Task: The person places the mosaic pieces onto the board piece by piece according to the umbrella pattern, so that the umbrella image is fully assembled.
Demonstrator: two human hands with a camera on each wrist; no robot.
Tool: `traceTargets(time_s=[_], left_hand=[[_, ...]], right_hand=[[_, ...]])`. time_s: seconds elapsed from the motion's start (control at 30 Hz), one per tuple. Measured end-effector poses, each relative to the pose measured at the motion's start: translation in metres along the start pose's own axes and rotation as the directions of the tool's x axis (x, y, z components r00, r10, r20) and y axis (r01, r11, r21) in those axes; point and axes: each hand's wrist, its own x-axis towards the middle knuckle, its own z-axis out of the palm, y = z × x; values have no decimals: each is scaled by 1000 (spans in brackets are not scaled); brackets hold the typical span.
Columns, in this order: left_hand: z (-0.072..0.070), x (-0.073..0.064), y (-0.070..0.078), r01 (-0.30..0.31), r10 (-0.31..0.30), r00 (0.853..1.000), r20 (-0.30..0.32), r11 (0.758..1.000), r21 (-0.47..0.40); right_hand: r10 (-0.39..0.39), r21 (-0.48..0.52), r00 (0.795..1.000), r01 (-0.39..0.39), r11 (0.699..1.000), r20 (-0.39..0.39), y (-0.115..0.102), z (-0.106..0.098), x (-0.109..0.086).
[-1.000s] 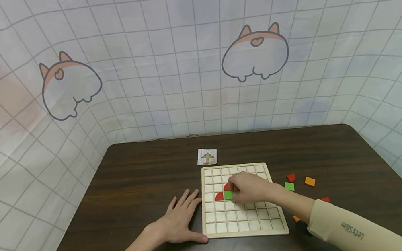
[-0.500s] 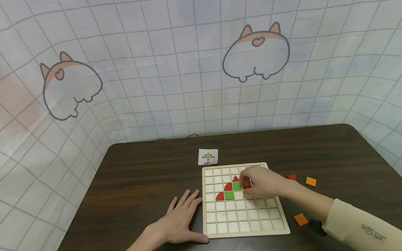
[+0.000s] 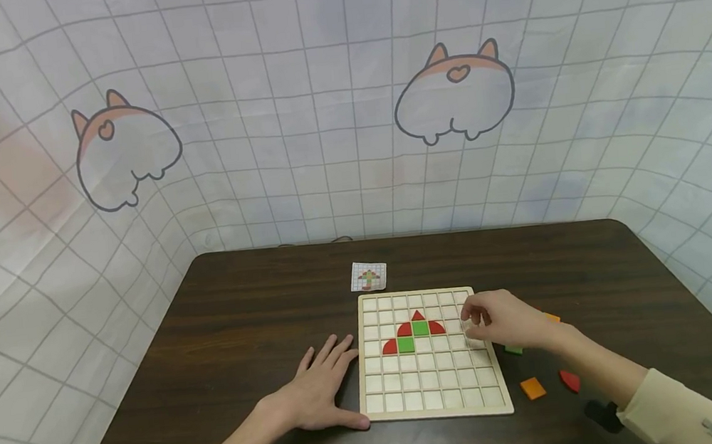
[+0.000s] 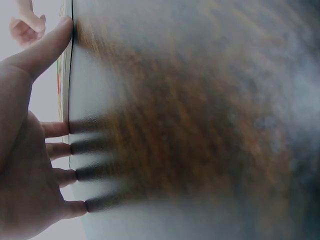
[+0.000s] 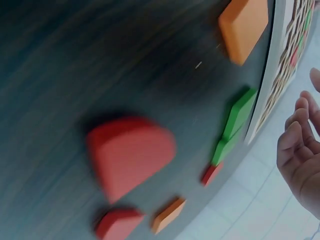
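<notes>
A wooden grid board [image 3: 439, 414] lies on the dark table. In it, a red triangle [image 3: 417, 315] tops two green squares [image 3: 420, 328], with red quarter-circles [image 3: 435, 327] beside them. My left hand [image 3: 321, 390] rests with fingers spread on the table; its thumb touches the board's near left corner and its fingertips reach the left edge. Over the board's right edge hovers my right hand [image 3: 500, 319], fingers loosely curled around nothing visible. The right wrist view shows that hand [image 5: 302, 145] beyond the loose pieces, also without a piece.
Right of the board lie loose tiles: an orange square [image 3: 532, 388], a red rounded piece [image 3: 569, 381], green pieces [image 5: 240, 115] and others, partly behind the right arm. A small printed pattern card [image 3: 369, 276] lies behind the board. A patterned curtain [image 3: 348, 144] surrounds the table.
My right hand has let go of a red quarter-circle, now set right of the upper green square, and has moved right to the board's edge. The left hand has stayed put.
</notes>
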Motion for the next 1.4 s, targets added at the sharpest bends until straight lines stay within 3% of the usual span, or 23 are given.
traceTargets(time_s=[0.43,0.8,1.1,1.4], left_hand=[[0,0,0,6,-6,1000,3,1000,1],[-1,0,1,6,-6,1000,6,1000,2],[-1,-1,2,10,-10,1000,4,1000,6],[-2,-1,1,6,-6,1000,5,1000,9]], right_hand=[[147,9,985,-147,989,-87,34,-33,-38],[275,-26,953,-281,959,-129,64,-44,-62],[330,-50,935,-339,940,-127,82,-47,-75],[343,-50,935,-348,936,-88,93,-47,-81]])
